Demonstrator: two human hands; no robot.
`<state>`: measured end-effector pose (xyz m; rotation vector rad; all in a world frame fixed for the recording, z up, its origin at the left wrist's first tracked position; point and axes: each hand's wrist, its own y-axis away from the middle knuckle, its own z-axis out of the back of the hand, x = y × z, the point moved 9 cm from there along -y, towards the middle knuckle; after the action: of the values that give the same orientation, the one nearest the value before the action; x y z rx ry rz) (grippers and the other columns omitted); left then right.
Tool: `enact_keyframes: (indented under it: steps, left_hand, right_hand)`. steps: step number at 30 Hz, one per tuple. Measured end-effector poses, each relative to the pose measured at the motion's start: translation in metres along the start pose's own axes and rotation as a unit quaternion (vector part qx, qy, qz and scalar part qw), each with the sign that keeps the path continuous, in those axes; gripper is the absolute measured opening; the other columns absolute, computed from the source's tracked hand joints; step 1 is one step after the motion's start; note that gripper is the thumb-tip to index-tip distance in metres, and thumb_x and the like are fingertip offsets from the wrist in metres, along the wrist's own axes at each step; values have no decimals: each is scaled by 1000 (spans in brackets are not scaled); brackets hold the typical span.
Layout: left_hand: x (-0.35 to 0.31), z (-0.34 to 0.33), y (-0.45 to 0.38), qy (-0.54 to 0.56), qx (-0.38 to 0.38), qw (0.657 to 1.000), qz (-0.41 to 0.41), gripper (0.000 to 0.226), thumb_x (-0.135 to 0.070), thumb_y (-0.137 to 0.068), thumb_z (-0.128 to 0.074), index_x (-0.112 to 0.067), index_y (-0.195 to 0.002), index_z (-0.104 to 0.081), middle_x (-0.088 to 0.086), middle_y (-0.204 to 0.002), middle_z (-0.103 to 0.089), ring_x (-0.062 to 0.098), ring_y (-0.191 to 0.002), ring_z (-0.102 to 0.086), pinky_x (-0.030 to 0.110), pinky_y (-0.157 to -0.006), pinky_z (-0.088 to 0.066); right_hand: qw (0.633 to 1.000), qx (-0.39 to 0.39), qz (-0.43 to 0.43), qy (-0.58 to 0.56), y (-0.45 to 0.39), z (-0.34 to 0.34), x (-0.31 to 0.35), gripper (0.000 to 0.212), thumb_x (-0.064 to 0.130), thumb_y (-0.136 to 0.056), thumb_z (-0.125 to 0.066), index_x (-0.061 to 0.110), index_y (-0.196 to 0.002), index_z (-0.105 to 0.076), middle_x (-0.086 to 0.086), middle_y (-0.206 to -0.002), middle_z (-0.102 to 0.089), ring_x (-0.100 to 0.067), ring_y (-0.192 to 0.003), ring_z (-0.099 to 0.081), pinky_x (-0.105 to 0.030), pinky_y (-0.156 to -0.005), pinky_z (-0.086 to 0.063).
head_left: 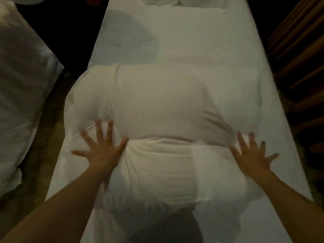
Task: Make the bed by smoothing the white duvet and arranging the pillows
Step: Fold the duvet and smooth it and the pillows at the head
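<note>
Bed: bed (184, 50) is running lengthwise away from the camera, its flat white sheet lying taut and smooth toward the far end; a firm, steady base to press against.
Duvet: white duvet (166, 111) is sitting folded in a thick, puffy bundle across the near half of the bed, bulging past the left edge. It is looking soft, light and airy, likely yielding under any push and springing back, so I judge flat palms and edge or corner grips are suiting it better than pinches in the middle.
Fabric: plain woven cotton, matte, creasing in soft ridges where the fold is dipping between the hands.
Spare bedding: another white bundle (19, 102) is lying off to the left, apart from the bed; whether pillow or cover cannot be told.
Pillows: rumpled white pillows (175, 0) are showing at the far end, mostly cut off.
Wood: dark slatted wood (301, 67) is standing at the right.
Hands: left hand (101, 148) is pressing flat with fingers spread on the duvet's left side; right hand (252, 153) is spreading equally flat at its right edge, gripping nothing.
</note>
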<state>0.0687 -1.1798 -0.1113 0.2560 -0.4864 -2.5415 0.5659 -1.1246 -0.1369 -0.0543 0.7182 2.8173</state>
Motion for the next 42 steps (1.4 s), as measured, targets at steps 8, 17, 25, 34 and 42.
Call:
enact_keyframes:
  steps: [8, 17, 25, 34, 42]
  left_hand:
    - [-17, -1, -14, -12, 27, 1000, 2, 83, -81, -77, -11, -45, -142, 25, -11, -152, 33, 38, -140, 24, 79, -97, 2]
    - [-126, 90, 11, 66, -132, 977, -157, 60, -55, -97, -18, -39, -149, 9, -8, -158, 14, 19, -146, 12, 66, -107, 6]
    - [36, -21, 23, 48, 26, 998, 25, 65, -63, -93, -12, -43, -145, 20, -12, -154, 27, 23, -144, 21, 71, -105, 8]
    - [-49, 88, 16, 25, -97, 993, -59, 61, -55, -97, -9, -33, -149, 16, -2, -157, 22, 25, -144, 20, 65, -108, 9]
    - [-6, -3, 25, 29, -19, 999, -3, 62, -56, -96, -8, -37, -144, 24, -10, -155, 26, 19, -143, 23, 67, -108, 9]
  right_hand:
    - [999, 20, -29, -1, -7, 6, 11, 65, 67, -91, -11, 44, -145, 17, 0, -158, 17, -34, -143, 12, -70, -106, 8]
    - [931, -240, 216, -171, 64, 154, 225, 57, 46, -99, -29, 31, -151, -9, -5, -159, 1, -29, -146, 3, -54, -113, 3]
    - [976, -80, 200, 34, 44, 10, 171, 76, 63, -78, 12, 38, -149, 5, 2, -159, 10, -20, -146, 11, -50, -111, 14]
    - [954, -155, 232, -113, 80, 123, 226, 60, 55, -98, -20, 34, -150, 0, -1, -159, 8, -28, -145, 11, -53, -114, 5]
    - [953, -136, 272, -13, 40, 35, 191, 87, 68, -82, 19, 26, -151, -15, -4, -159, -12, -27, -146, -10, -52, -115, -3]
